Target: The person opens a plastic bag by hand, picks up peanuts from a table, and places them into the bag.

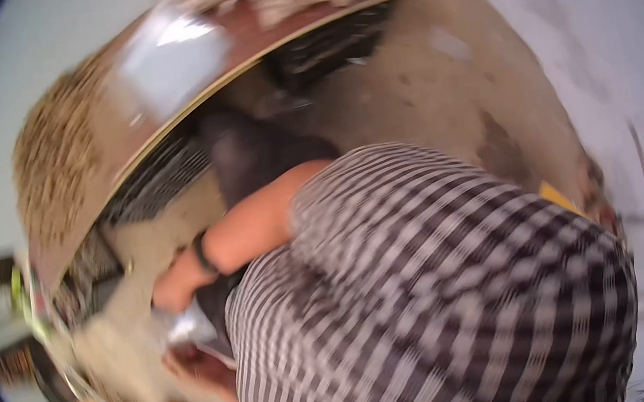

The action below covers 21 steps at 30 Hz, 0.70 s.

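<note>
Pale, blurred object [187, 325] just beneath fingers [171, 295], checked sleeve [355, 196] nearby

Reads bright and washed out under daylight, with white glare on the glossy brown panel [169, 61], heavy motion blur smearing the checked fabric [439, 300], and fisheye bending into black corners.

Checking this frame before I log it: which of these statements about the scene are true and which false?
1. A checked shirt fills the lower right. True.
2. The arm coming out of its sleeve is bare, with a dark band at the wrist. True.
3. The panel at the top is bright green. False: it is glossy reddish brown.
4. The picture is sharp throughout. False: it is blurred all over.
</note>
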Each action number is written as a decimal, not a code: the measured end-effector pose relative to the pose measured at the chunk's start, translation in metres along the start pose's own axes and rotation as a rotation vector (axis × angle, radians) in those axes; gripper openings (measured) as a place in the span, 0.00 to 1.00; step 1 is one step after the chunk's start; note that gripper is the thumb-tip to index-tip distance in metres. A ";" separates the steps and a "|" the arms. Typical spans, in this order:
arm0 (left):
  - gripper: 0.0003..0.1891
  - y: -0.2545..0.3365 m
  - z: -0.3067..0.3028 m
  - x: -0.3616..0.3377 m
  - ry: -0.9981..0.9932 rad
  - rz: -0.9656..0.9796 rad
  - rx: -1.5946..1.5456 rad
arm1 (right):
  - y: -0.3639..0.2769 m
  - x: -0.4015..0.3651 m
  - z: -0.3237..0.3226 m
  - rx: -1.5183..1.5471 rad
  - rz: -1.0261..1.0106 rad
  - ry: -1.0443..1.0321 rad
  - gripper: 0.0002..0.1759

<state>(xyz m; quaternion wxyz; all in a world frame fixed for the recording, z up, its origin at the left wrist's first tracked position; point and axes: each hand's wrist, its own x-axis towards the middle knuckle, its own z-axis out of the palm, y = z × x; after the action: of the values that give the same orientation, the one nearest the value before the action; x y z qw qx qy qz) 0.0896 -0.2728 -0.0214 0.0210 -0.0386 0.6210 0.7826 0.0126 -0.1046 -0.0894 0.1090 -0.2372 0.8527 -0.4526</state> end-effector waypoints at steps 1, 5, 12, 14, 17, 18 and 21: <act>0.12 0.010 0.023 -0.004 0.077 -0.062 -0.079 | -0.014 0.003 -0.007 -0.144 0.173 -0.080 0.17; 0.14 0.003 0.021 -0.008 -0.020 -0.200 -0.117 | -0.026 0.016 0.008 -0.241 0.061 -0.151 0.16; 0.12 0.014 0.024 0.003 -0.109 0.041 -0.078 | -0.074 -0.036 -0.045 0.005 0.005 0.080 0.10; 0.04 0.018 0.034 0.001 -0.034 0.060 -0.047 | -0.085 -0.050 -0.054 0.053 -0.006 0.081 0.11; 0.14 0.028 0.039 0.007 0.019 0.132 0.060 | -0.096 -0.048 -0.063 -0.086 -0.023 0.011 0.10; 0.15 0.026 0.035 0.014 -0.004 0.158 0.123 | -0.100 -0.045 -0.065 -0.111 -0.017 0.008 0.10; 0.14 0.024 0.025 0.018 -0.055 0.185 0.280 | -0.096 -0.061 -0.073 -0.127 -0.002 -0.054 0.11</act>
<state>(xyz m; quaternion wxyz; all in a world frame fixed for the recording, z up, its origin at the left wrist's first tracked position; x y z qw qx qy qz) 0.0693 -0.2538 0.0063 -0.0289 0.0437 0.7241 0.6877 0.0652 -0.0677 0.0291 0.1162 -0.2566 0.8761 -0.3913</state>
